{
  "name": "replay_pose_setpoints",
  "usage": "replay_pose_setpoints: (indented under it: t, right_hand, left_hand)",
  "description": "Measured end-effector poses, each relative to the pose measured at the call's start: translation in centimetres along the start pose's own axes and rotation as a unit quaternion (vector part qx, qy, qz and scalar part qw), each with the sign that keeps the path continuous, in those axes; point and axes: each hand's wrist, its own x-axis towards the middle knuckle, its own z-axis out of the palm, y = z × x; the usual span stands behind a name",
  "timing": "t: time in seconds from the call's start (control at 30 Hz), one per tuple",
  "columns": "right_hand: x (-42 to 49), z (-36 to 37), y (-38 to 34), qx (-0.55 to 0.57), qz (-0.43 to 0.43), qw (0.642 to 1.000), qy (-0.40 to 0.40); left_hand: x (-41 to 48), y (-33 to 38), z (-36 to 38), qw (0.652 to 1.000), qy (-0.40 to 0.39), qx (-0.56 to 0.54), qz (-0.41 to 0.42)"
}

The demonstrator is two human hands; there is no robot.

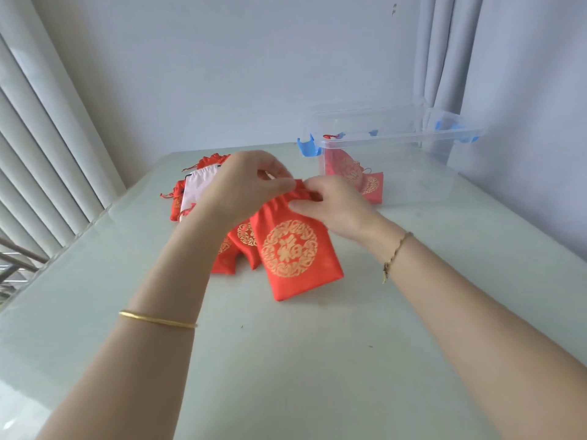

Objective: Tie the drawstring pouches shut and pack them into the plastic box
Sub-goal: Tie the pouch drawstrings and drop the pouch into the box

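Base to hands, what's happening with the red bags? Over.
Left hand, right hand pinch red pouch's neck. Some pouches already in plastic box. Spare pile behind left hand.

The nearest pouch point(295, 252) lies on the table point(286, 360), its top between the left hand point(244, 185) and the right hand point(336, 208). A pile of pouches point(197, 185) lies under and behind the left hand. Behind the right hand stands the plastic box point(422, 182), with packed pouches point(359, 179) inside.

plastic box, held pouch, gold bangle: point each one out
plastic box point(413, 176): head view, its clear front wall
held pouch point(290, 249): head view, its gold emblem
gold bangle point(157, 319): head view, middle of the band
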Motion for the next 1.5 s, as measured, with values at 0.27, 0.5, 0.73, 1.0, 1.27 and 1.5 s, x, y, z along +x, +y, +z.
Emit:
replay_pose_setpoints:
  t: [0.27, 0.5, 0.73, 1.0, 1.27, 1.5]
  right_hand:
    - [-0.6, -6.0, 3.3, 0.172, 0.033, 0.984, 0.041]
    - [-0.3, -6.6, 3.8, 0.176, 0.047, 0.983, 0.017]
    - [-0.7, -8.6, 4.4, 0.072, 0.101, 0.992, 0.032]
    - [-0.6, -8.6, 5.2, -0.002, 0.109, 0.993, 0.049]
    - [-0.8, -9.1, 5.1, -0.121, 0.101, 0.984, 0.084]
    - [-1.1, -9.6, 4.6, 0.169, 0.178, 0.967, 0.071]
  left_hand:
    - [0.7, -0.5, 2.6, 0.99, -0.059, -0.114, -0.054]
    - [1.5, -1.1, 4.2, 0.993, -0.037, -0.099, -0.053]
    - [2.0, -1.6, 3.3, 0.996, -0.024, -0.078, -0.024]
    - [1.9, -2.1, 3.0, 0.997, -0.017, -0.066, -0.036]
    - [2.3, -2.5, 2.5, 0.999, 0.023, -0.034, -0.029]
    - [2.1, -2.6, 1.9, 0.993, 0.085, -0.043, -0.067]
